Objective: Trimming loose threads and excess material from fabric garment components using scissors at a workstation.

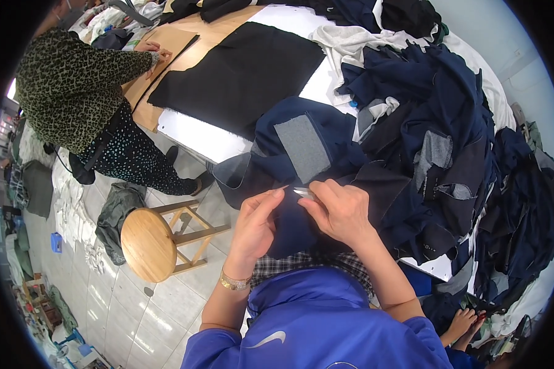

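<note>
A long table (184, 126) runs from the upper middle of the frame down toward the centre, its white edge bare at the left. A heap of dark blue cloth pieces (449, 141) covers its right half and spills toward the right rim. A flat black sheet of fabric (240, 77) lies spread on the table at upper centre. At upper left another person in a spotted top (74, 86) leans over the table's far end. A round wooden stool (149, 243) stands on the tiled floor at lower left.

In the centre, a navy garment (301, 154) with a grey patch hangs over the table edge toward the wearer. Both forearms rise from the lower edge, bent inward. The left hand (255, 224), a gold watch at its wrist, pinches the navy cloth between thumb and forefinger. The right hand (341, 209) is curled closed around small metal snips (303, 193), their tip touching the cloth just beside the left fingertips.
</note>
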Demonstrator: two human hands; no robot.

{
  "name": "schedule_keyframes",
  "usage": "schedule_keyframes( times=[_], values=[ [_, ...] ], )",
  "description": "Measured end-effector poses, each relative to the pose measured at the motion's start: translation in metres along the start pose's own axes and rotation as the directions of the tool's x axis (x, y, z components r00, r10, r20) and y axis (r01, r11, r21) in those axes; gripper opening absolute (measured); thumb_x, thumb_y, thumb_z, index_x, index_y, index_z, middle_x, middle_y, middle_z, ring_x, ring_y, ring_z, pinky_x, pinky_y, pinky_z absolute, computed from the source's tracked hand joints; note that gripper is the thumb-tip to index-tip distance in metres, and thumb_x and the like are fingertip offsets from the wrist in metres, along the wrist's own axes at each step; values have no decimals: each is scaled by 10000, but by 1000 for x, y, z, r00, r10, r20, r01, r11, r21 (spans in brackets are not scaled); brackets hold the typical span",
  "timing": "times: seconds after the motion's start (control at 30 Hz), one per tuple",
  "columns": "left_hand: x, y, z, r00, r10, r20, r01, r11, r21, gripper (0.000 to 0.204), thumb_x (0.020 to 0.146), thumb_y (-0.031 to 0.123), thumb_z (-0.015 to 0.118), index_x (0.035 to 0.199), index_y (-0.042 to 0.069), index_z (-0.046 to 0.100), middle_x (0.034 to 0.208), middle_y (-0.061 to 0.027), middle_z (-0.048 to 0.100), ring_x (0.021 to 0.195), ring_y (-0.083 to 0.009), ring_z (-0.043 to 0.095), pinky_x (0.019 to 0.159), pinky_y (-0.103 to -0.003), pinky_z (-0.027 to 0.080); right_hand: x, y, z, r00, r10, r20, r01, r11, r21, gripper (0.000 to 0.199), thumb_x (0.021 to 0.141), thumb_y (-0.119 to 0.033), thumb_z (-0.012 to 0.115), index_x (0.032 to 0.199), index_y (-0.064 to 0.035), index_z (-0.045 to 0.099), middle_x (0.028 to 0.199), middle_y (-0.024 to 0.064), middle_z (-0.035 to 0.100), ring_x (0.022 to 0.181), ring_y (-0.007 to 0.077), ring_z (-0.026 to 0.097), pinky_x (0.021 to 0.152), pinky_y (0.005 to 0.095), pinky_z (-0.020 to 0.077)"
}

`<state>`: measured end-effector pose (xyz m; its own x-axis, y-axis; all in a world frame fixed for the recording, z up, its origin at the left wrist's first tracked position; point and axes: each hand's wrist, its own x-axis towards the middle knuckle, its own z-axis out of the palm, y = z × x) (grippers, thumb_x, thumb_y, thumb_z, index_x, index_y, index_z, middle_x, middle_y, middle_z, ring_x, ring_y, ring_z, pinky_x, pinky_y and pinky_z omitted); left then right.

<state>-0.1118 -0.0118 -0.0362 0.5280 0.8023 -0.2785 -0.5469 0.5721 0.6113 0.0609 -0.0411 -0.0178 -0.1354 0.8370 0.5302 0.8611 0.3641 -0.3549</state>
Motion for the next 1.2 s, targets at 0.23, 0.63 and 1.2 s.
schedule_keyframes(
  times=[0.23, 0.63, 1.2],
  values=[
    [2, 0, -1, 1000, 2, 11, -3, 1000, 17, 211, 907, 141, 533, 1017, -14, 624, 931, -49, 649, 815, -84, 587, 724, -211, 451, 4, 4, -1, 997, -78, -21, 76, 993, -88, 227, 766, -321, 674, 769, -111, 587, 573, -1, 457, 446, 135, 482, 433, 265, 345],
    [1, 4, 4, 1000, -18, -4, 18, 1000, 19, 184, 907, 139, 531, 962, -2, 635, 894, -32, 646, 789, -80, 581, 712, -211, 447, 6, 8, -1, 995, -91, -33, 89, 994, -57, 243, 757, -322, 682, 785, -97, 596, 571, 1, 460, 440, 137, 477, 429, 258, 345],
    [5, 4, 3, 999, -33, -12, 33, 999, 11, 181, 901, 124, 538, 978, -4, 639, 905, -42, 651, 795, -82, 588, 709, -203, 448, 7, 12, -2, 991, -131, -27, 128, 987, -97, 230, 729, -293, 702, 789, -100, 593, 582, -5, 459, 454, 133, 478, 443, 261, 330]
  ],
)
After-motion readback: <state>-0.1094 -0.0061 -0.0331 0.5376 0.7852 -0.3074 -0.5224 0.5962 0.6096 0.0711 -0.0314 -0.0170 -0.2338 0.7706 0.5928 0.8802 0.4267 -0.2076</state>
